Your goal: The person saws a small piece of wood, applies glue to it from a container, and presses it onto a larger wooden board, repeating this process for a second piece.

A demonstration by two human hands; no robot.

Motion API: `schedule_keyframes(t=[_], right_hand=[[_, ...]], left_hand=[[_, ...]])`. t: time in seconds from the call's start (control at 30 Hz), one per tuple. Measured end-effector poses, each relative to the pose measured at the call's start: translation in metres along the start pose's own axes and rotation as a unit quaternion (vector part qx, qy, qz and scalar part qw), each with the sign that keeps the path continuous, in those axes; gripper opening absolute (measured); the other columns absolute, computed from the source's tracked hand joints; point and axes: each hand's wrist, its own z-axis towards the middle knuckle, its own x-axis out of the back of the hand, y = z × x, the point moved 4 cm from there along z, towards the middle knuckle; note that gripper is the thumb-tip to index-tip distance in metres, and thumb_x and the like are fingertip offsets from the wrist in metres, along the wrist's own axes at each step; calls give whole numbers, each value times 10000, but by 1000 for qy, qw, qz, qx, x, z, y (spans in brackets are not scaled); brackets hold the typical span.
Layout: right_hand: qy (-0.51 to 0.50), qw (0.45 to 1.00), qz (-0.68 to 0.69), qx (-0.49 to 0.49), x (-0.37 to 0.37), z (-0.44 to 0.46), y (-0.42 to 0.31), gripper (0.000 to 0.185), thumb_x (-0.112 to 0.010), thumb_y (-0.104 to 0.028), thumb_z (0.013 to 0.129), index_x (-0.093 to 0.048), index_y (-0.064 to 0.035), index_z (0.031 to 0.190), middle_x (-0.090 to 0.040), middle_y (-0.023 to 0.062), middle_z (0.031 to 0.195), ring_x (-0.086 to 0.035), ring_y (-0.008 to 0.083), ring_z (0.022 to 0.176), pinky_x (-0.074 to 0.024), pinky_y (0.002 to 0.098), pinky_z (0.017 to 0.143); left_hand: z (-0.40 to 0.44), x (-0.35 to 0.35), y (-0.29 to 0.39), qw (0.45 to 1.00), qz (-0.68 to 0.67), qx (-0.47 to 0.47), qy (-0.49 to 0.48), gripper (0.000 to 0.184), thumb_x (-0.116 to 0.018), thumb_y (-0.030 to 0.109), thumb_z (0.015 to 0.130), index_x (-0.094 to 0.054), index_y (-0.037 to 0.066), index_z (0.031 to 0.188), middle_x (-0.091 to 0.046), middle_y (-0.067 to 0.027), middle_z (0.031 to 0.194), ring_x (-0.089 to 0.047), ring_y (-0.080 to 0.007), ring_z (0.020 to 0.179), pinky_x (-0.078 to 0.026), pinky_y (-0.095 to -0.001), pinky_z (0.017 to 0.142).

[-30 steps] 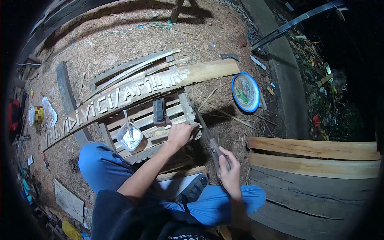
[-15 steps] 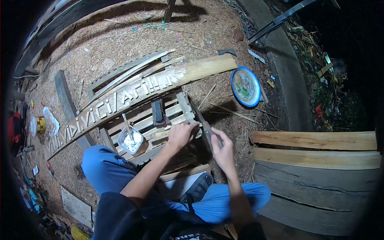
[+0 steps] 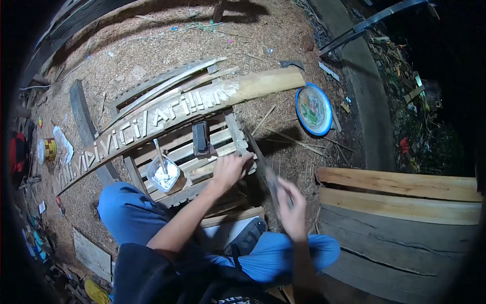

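Lettered board (image 3: 177, 112) sweeps from nine o'clock past twelve toward one, across our slatted wooden frame (image 3: 234, 133). At eight o'clock of the board's middle sits a tub of white paste (image 3: 164, 176); at four, a dark block (image 3: 201, 139). Our left hand (image 3: 230, 171), its forearm rising from seven o'clock, has its fingers curled at the frame's edge, pinching something too small to name. Our right hand (image 3: 292, 206), forearm up from five o'clock, is closed around a long tool (image 3: 268, 172), blurred, that points toward eleven. Beyond, at two o'clock, lies a blue-rimmed basin (image 3: 314, 109).
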Motion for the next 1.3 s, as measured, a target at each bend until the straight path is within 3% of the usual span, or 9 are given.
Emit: schedule_keyframes(t=[0.07, 0.1, 0.2, 0.23, 0.47, 0.53, 0.7, 0.87, 1.3], right_hand=[[-33, 998, -53, 6, -20, 43, 9, 303, -581, -61, 1004, -610, 57, 1282, -685, 180, 1218, -645, 252, 1150, -467, 356, 1029], [-31, 996, -32, -74, -22, 45, 14, 306, -582, -71, 1005, -607, 63, 1278, -679, 180, 1229, -641, 245, 1153, -462, 348, 1032], [1, 1000, -18, 13, 1, -6, -3, 307, -574, -109, 1021, -613, 42, 1285, -688, 121, 1199, -653, 173, 1045, -494, 318, 945], [-5, 998, 26, -55, 11, -19, -6, 297, -584, -110, 1013, -626, 31, 1271, -694, 121, 1188, -652, 169, 1052, -492, 313, 947], [-21, 1000, -18, 8, -8, 23, 3, 302, -586, -113, 1009, -621, 62, 1252, -691, 188, 1203, -652, 230, 1125, -476, 336, 1007], [-16, 999, -16, -24, 20, -16, 4, 295, -586, -92, 1007, -627, 54, 1260, -676, 183, 1249, -637, 232, 1175, -468, 351, 1036], [-20, 998, -50, -15, -25, 42, 16, 315, -590, -121, 1001, -621, 60, 1256, -694, 196, 1194, -664, 232, 1105, -499, 342, 963], [-1, 997, 72, -31, 15, -28, 12, 299, -574, -58, 1000, -618, 51, 1275, -688, 171, 1215, -639, 237, 1160, -466, 356, 1035], [-20, 999, 24, 12, -6, 20, 22, 306, -580, -107, 1006, -621, 69, 1254, -687, 199, 1195, -648, 226, 1116, -480, 332, 994]], left_hand=[[-2, 4, 5, 1000, 8, 7, -17, 442, -688, 187, 814, -664, 240, 1252, -683, -146, 876, -697, -356, 768, -545, -475, 644], [-4, 2, 4, 1000, 2, 9, -23, 429, -681, 183, 820, -669, 235, 1245, -683, -148, 874, -695, -359, 770, -543, -478, 642], [1, 2, 4, 1000, -20, 14, -2, 338, -662, 208, 853, -687, 233, 1190, -693, -153, 875, -701, -358, 751, -546, -484, 627], [-1, 2, 4, 1000, -23, 13, 12, 265, -651, 236, 881, -701, 236, 1142, -703, -156, 878, -708, -354, 730, -550, -488, 614], [1, 9, 8, 1000, -12, 12, 20, 216, -645, 243, 888, -700, 224, 1096, -699, -165, 810, -703, -364, 715, -551, -481, 600], [1, 2, 5, 998, -32, 38, -25, 394, -682, 207, 837, -688, 227, 1231, -692, -175, 882, -691, -383, 765, -549, -483, 656], [0, 1, 6, 1000, -3, 20, -12, 394, -658, 198, 846, -683, 228, 1238, -690, -182, 859, -695, -378, 758, -543, -488, 635], [0, -4, 2, 999, -14, 36, -31, 401, -649, 174, 845, -674, 217, 1242, -691, -163, 868, -697, -368, 771, -541, -488, 638], [-5, -6, 6, 1000, 2, 12, 2, 431, -659, 165, 826, -687, 221, 1253, -691, -145, 918, -696, -369, 802, -544, -483, 659]])
